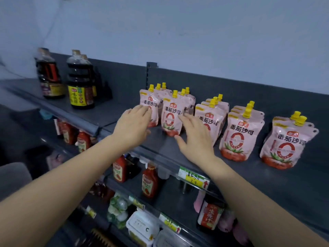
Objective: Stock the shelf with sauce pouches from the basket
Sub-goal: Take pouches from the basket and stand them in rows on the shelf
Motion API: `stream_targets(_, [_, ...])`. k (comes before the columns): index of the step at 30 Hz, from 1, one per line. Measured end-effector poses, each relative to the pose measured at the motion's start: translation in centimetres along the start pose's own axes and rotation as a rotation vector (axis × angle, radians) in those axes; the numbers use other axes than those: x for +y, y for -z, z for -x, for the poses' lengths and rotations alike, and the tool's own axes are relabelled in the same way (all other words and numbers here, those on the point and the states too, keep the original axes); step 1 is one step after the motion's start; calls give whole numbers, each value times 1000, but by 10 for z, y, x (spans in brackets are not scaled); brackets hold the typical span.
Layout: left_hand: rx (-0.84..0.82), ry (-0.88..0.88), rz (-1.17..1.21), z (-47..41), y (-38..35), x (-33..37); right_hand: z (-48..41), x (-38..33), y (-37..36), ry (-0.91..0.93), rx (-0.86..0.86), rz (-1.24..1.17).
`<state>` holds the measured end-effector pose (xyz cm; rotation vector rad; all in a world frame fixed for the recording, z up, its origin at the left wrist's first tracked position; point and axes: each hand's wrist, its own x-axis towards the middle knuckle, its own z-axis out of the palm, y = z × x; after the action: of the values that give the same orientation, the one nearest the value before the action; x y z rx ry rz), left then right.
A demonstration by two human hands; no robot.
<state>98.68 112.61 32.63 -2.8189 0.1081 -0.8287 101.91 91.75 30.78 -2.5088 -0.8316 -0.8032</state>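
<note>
Now up at the top shelf (293, 184), among five rows of tomato sauce pouches (237, 138), all standing upright on their bottoms with yellow caps (175, 93) up. On one side the left hand (132, 126), fingers straight, tips resting on the face of the leftmost front pouch (149, 106), curled round nothing. On the other the right hand (195, 141), spread wide, fingers laid against the right edge of the second front pouch (171, 120), thumb low near its base, pinching nothing either. Looks like squaring up the rows, not carrying. No basket in view.

Probably light to middling in weight, soft-walled and full of thick sauce: yielding under a press, sagging or folding if lifted by one corner. Glossy film, so likely slick under dry fingers. Stiffest at the spout and cap and along the sealed side seams. Best taken by the neck just under the cap, or by both side edges between thumb and fingers, keeping the base flat. Push gently and low when sliding. Avoid shoving high on the face: risk of tipping a pouch back into those behind. Not brittle like glass, yet better spared any hard squeeze near the cap.

Dark soy sauce bottles (80, 86) well apart to the left; ketchup bottles (149, 180) on the shelf below.
</note>
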Motion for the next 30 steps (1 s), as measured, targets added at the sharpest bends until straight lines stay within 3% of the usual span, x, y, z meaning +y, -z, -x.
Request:
stream_targets(16, [-297,506,-239,227,29,-232,-33,-256,-138,338,-418,-69])
stream_targets(30, [-520,704,-185,384,5,-398,-28,-463,-258,415,-659,-109])
